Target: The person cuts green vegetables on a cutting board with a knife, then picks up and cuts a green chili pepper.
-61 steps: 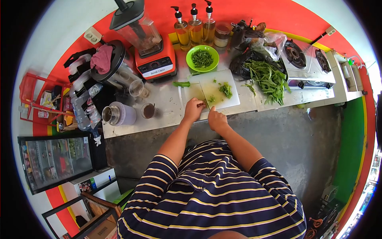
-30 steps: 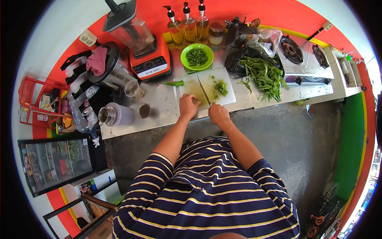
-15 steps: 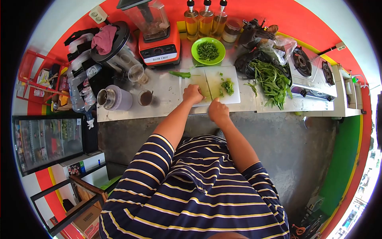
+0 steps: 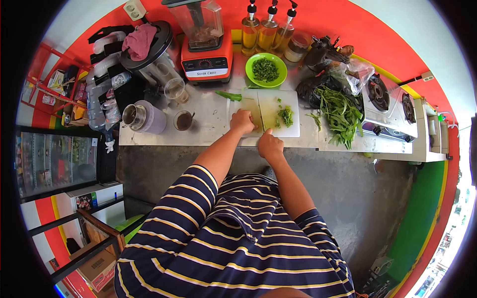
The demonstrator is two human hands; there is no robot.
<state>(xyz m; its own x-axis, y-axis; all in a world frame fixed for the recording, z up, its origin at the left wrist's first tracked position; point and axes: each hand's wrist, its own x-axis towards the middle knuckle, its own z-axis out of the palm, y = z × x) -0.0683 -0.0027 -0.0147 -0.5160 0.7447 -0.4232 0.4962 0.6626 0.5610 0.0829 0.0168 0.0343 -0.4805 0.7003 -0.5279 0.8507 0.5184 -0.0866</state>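
A white cutting board (image 4: 292, 130) lies on the metal counter. My right hand (image 4: 271, 145) is closed around a knife at the board's front edge, and the thin blade (image 4: 260, 113) points away from me across the board. Just left of the blade, my left hand (image 4: 242, 121) rests on the board with its fingers curled; what they press on is mostly hidden. Chopped greens (image 4: 285, 116) sit in a small pile right of the blade. A long green leaf (image 4: 228, 96) lies at the board's far left corner. Behind the board stands a green bowl (image 4: 281, 75) of chopped greens.
Leafy stems (image 4: 340, 116) spill from a black bag on the right, beside a gas stove (image 4: 392, 116). Left of the board are a glass (image 4: 183, 120), a plastic cup (image 4: 175, 89) and a steel-mouthed flask (image 4: 151, 119). A red blender (image 4: 206, 64) and oil bottles (image 4: 266, 35) stand behind.
The view has shifted slightly, so the counter sits lower in the picture. My right hand and the knife handle have moved a little left, toward my left hand. The left hand keeps its curled pose.
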